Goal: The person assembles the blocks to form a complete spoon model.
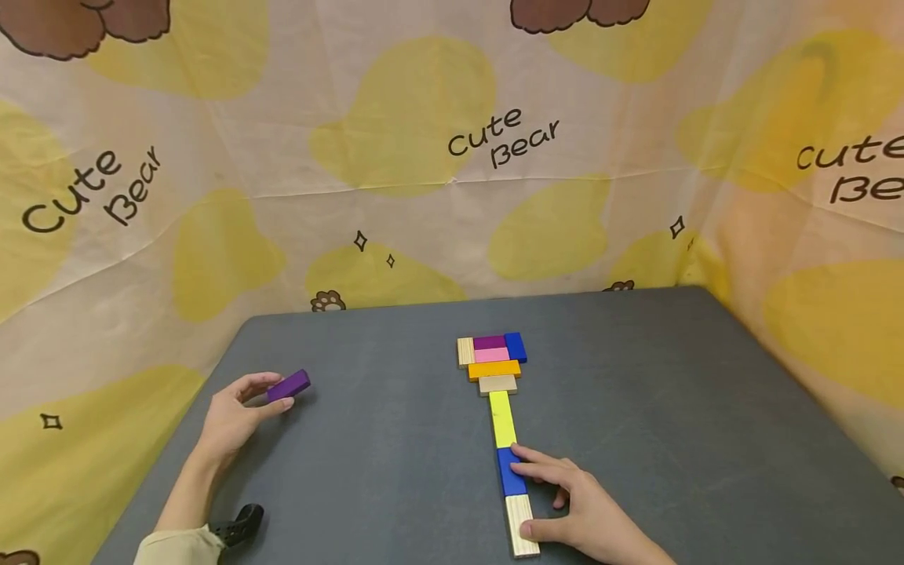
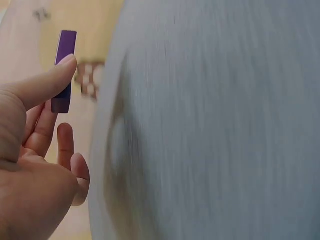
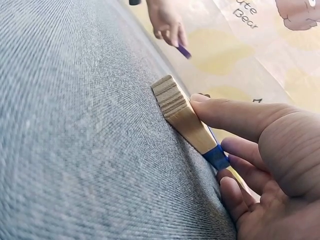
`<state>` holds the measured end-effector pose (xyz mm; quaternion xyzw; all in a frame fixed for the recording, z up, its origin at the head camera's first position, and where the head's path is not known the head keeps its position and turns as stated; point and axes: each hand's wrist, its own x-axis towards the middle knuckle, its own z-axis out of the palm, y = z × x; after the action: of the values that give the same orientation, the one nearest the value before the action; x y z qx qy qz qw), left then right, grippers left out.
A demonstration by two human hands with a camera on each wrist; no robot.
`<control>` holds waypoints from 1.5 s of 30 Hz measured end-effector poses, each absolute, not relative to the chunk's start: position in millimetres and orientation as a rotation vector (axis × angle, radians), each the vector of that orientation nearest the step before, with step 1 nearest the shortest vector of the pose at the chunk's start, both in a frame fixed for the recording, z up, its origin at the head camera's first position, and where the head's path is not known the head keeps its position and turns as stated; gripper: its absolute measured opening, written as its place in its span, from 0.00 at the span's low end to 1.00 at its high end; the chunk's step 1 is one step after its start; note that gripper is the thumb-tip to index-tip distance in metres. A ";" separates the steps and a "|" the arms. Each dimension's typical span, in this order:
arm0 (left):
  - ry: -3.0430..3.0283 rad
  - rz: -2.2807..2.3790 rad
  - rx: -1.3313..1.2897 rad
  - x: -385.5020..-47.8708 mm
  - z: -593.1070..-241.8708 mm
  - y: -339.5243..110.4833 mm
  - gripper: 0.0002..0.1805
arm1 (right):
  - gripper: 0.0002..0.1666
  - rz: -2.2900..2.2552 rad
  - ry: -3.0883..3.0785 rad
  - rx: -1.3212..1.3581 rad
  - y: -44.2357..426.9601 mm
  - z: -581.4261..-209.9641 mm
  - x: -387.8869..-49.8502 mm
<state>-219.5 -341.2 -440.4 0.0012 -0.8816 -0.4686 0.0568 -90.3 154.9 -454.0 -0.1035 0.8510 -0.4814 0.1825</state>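
Note:
At the left of the head view my left hand (image 1: 236, 412) pinches a purple wooden block (image 1: 289, 385) between thumb and fingers, raised above the table. The left wrist view shows the same purple block (image 2: 65, 72) under the thumb. My right hand (image 1: 575, 498) touches the near end of a line of blocks. Its thumb rests on the plain wood block (image 1: 521, 524), and its fingertips lie at the blue block (image 1: 510, 472). In the right wrist view, that plain wood block (image 3: 187, 125) lies under the extended thumb. A yellow-green block (image 1: 502, 420) continues the line.
Beyond it lie a beige block (image 1: 497, 384), an orange block (image 1: 494, 369), and a cluster of pink (image 1: 491, 355), dark purple (image 1: 490, 342), blue (image 1: 516, 347) and plain wood (image 1: 465, 351) blocks. A grey table (image 1: 395, 439) meets a printed cloth (image 1: 424, 157) at its edges.

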 end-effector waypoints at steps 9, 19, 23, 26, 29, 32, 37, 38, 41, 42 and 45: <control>-2.592 -1.564 -0.052 -249.9 -435.4 -263.6 0.27 | 0.38 -1.375 2.397 -0.291 155.2 -455.0 -90.0; -2.548 -1.719 -0.142 -274.4 -431.6 -190.8 0.24 | 0.39 -1.389 2.396 -0.297 154.0 -455.5 -90.6; -2.566 -1.724 -0.167 -282.4 -430.0 -168.5 0.23 | 0.39 -1.398 2.397 -0.312 153.5 -456.2 -90.6; -2.574 -1.722 -0.167 -288.1 -428.5 -153.0 0.22 | 0.39 -1.398 2.399 -0.319 153.3 -456.7 -90.8; -2.576 -1.732 -0.176 -293.9 -429.4 -138.8 0.22 | 0.40 -1.394 2.397 -0.314 153.1 -456.5 -91.1; -2.587 -1.727 -0.184 -298.7 -432.2 -125.8 0.21 | 0.40 -1.386 2.397 -0.299 153.2 -455.8 -91.2; -2.623 -1.685 -0.188 -302.9 -434.8 -107.4 0.21 | 0.40 -1.393 2.397 -0.296 154.1 -455.2 -91.1; -2.630 -1.672 -0.194 -303.6 -435.0 -104.9 0.21 | 0.40 -1.397 2.394 -0.299 154.3 -455.3 -91.0; -2.648 -1.644 -0.221 -306.5 -435.6 -98.6 0.21 | 0.40 -1.407 2.389 -0.302 154.0 -455.6 -90.1; -2.650 -1.637 -0.231 -307.6 -435.5 -97.1 0.20 | 0.39 -1.410 2.387 -0.304 154.3 -455.6 -89.6; -2.660 -1.618 -0.252 -311.5 -435.7 -92.4 0.20 | 0.39 -1.410 2.385 -0.298 155.0 -455.4 -89.3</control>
<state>-311.5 -92.4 -435.7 -0.0807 -0.8515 -0.5180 0.0088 -89.3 155.0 -455.4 -0.1051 0.8424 -0.4982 0.1765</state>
